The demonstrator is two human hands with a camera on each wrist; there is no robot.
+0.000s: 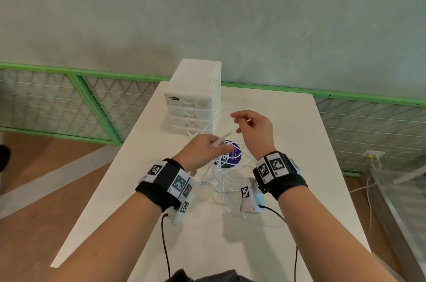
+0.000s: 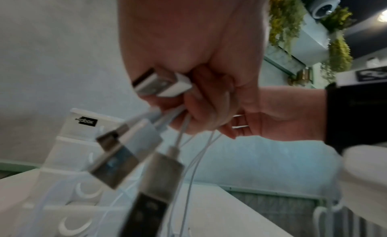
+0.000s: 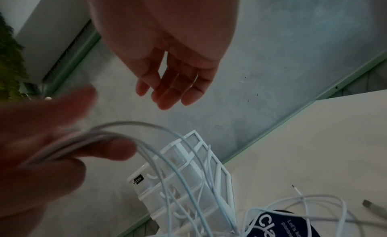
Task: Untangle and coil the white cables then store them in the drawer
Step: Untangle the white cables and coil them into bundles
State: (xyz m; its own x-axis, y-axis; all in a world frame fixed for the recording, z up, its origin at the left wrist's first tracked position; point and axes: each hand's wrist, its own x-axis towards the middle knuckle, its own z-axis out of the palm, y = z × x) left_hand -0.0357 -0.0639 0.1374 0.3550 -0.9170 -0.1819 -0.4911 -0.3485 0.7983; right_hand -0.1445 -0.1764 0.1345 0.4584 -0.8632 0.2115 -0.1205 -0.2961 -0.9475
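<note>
Several white cables (image 1: 221, 180) lie in a tangle on the white table (image 1: 288, 143), partly over a round purple disc (image 1: 231, 154). My left hand (image 1: 220, 145) hovers over the tangle and grips a bundle of cable ends. In the left wrist view the fingers (image 2: 201, 111) curl round the cords, and several USB plugs (image 2: 161, 85) stick out and hang below. My right hand (image 1: 237, 123) is raised just right of the drawer unit (image 1: 193, 101). Its fingers (image 3: 167, 91) are relaxed and hold nothing. Cable loops (image 3: 167, 141) arch from the left hand down to the table. All drawers look closed.
The drawer unit stands at the table's far left corner, close to the wall. A loose cable tip (image 3: 296, 191) and a plug (image 3: 370, 205) lie right of the disc. A green mesh railing (image 1: 92, 101) runs behind the table. A wall socket (image 1: 373, 154) with cords is at the far right.
</note>
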